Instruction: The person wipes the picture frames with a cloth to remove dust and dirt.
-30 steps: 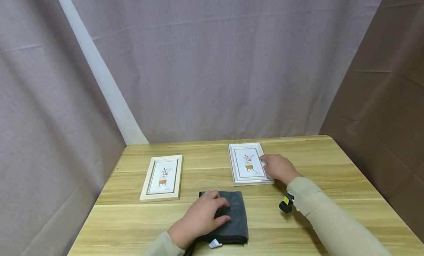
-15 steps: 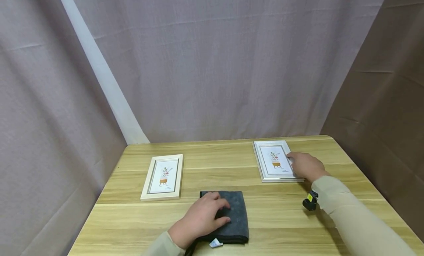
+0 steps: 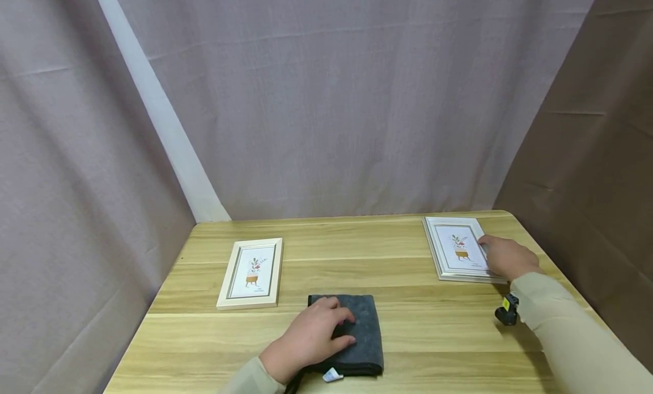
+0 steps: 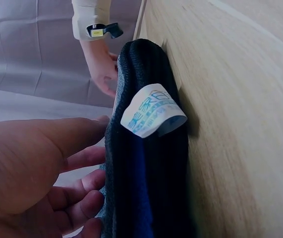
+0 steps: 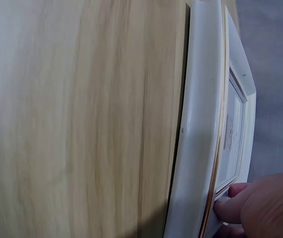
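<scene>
At the table's far right lies a white picture frame (image 3: 456, 249) with a potted-plant print, flat or nearly so. My right hand (image 3: 512, 258) grips its right side, fingertips on the front border; in the right wrist view the thumb (image 5: 233, 208) shows against the frame's edge. The fingers' hold underneath is hidden. Near the front, a folded dark grey cloth (image 3: 366, 334) lies with a white tag (image 3: 333, 375) poking out. My left hand (image 3: 313, 334) rests on the cloth with loosely bent fingers, also seen beside its thick folded edge in the left wrist view.
A cream picture frame (image 3: 279, 275) with a similar print lies at the left of the wooden table (image 3: 352, 246). Grey-mauve curtains (image 3: 326, 99) hang along the back and left, with a brown one (image 3: 592, 156) at the right. A small black camera (image 3: 507, 310) sits on the right wrist.
The white picture frame has slid right across the table together with my right hand, from back centre to the far right. My left hand, the cloth and the cream frame stay put.
</scene>
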A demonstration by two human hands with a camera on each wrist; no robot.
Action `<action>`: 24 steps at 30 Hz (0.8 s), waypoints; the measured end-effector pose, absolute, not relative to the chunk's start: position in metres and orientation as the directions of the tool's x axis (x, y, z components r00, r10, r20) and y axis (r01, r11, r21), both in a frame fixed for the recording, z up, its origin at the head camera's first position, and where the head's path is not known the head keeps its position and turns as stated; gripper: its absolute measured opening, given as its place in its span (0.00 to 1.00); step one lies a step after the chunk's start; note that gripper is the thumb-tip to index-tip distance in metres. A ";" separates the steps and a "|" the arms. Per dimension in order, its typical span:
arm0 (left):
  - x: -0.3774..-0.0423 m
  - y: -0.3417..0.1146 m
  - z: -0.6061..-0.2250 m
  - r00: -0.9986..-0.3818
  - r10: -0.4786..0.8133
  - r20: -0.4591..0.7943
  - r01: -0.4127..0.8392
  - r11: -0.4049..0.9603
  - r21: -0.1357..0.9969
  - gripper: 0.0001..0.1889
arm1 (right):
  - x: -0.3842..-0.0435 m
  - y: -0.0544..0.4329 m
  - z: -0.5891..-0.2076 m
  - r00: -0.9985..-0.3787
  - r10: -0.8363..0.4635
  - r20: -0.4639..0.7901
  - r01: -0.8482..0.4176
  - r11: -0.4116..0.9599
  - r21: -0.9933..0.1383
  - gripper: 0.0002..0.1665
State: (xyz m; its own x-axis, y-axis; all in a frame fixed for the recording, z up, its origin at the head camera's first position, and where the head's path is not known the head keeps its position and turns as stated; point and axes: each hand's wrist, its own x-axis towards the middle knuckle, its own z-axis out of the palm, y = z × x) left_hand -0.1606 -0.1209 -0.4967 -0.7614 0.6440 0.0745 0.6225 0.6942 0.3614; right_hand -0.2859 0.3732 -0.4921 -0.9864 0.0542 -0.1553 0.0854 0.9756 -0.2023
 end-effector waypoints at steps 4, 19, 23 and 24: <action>-0.162 -0.121 -0.498 -0.763 0.641 0.080 0.621 0.694 0.363 0.14 | -0.285 0.387 -0.492 -0.987 0.053 -0.154 0.083 0.976 -0.200 0.31; -0.181 -0.158 -0.480 -0.819 0.533 0.213 0.572 0.724 0.385 0.19 | -0.280 0.396 -0.500 -0.982 0.064 -0.178 0.089 0.987 -0.136 0.31; -0.192 -0.187 -0.477 -0.840 0.480 0.252 0.542 0.737 0.404 0.16 | -0.272 0.389 -0.499 -0.995 0.069 -0.065 0.078 0.985 -0.152 0.33; -0.196 -0.195 -0.477 -0.847 0.465 0.258 0.532 0.741 0.410 0.15 | -0.269 0.385 -0.497 -0.998 0.060 -0.025 0.063 0.985 -0.158 0.33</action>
